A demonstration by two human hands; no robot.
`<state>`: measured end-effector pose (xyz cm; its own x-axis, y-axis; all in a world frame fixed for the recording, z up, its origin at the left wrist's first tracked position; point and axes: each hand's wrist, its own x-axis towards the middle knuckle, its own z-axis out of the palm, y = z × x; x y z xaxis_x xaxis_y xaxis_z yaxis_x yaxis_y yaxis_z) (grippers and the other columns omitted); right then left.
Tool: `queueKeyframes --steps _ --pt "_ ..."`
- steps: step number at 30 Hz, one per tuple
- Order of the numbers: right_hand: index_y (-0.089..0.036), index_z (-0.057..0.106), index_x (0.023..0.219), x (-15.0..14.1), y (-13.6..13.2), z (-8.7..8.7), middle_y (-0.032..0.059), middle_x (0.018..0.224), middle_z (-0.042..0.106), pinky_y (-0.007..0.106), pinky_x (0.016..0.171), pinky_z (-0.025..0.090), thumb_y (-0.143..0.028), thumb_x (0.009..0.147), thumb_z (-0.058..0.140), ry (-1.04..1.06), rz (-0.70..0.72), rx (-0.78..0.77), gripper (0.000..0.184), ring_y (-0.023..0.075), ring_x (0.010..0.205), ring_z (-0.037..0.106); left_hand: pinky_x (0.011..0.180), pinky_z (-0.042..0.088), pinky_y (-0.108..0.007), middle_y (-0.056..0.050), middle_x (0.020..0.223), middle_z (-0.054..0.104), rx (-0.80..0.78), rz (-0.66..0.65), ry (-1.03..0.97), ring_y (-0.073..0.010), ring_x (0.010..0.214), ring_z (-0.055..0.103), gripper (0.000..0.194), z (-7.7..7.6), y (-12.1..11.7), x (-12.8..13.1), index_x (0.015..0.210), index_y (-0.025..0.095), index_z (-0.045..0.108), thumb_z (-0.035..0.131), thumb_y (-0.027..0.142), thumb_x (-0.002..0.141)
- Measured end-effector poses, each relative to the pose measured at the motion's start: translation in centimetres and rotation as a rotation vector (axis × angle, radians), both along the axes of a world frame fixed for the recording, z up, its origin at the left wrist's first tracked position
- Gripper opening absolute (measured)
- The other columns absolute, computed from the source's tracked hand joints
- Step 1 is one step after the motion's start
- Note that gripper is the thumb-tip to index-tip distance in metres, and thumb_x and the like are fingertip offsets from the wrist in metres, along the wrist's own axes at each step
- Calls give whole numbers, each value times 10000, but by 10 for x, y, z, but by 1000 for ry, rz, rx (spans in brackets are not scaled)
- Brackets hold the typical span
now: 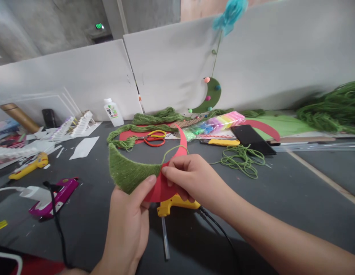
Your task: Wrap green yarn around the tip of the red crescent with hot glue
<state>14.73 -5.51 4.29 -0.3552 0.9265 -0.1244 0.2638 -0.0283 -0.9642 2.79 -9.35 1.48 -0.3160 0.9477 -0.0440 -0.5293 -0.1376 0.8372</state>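
A red paper crescent (180,147) is held up over the dark table, its left half wrapped in green yarn (128,172). My left hand (128,225) grips it from below, thumb pressed on the wrapped edge. Fingers of my right hand (191,177) are pinched on the red paper where the wrapping ends. A loose green strand (173,149) runs up from that pinch. A yellow glue gun (173,204) lies on the table right under my hands, its black cord trailing toward me.
Red and yellow scissors (153,138), green yarn bundles (158,116), a yellow utility knife (221,142), a black phone (252,138) and a loose yarn tangle (242,158) lie behind. A magenta glue gun (58,194) and another yellow one (30,166) sit left. A glue bottle (113,112) stands by the white partition.
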Motion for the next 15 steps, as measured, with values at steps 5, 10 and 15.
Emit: queueKeyframes --steps 5,10,15 --pt "-175 491 505 -1 0 0 -72 348 419 156 338 270 -186 721 481 1 0 1 217 39 305 368 713 552 -280 -21 909 739 4 21 18 -216 875 683 528 0 -2 1 1143 224 617 707 58 650" --pt "-176 484 501 -1 0 1 -75 342 419 162 342 264 -184 715 483 -5 -6 -1 214 41 303 365 692 553 -265 -27 905 734 -1 18 16 -218 894 678 536 1 -1 2 1158 216 605 699 38 662" --pt "-178 482 507 -1 1 -1 -75 344 415 158 338 264 -178 711 480 12 0 -2 203 42 304 363 684 553 -263 -28 898 732 -3 21 22 -216 872 682 533 1 -1 1 1159 209 603 699 38 663"
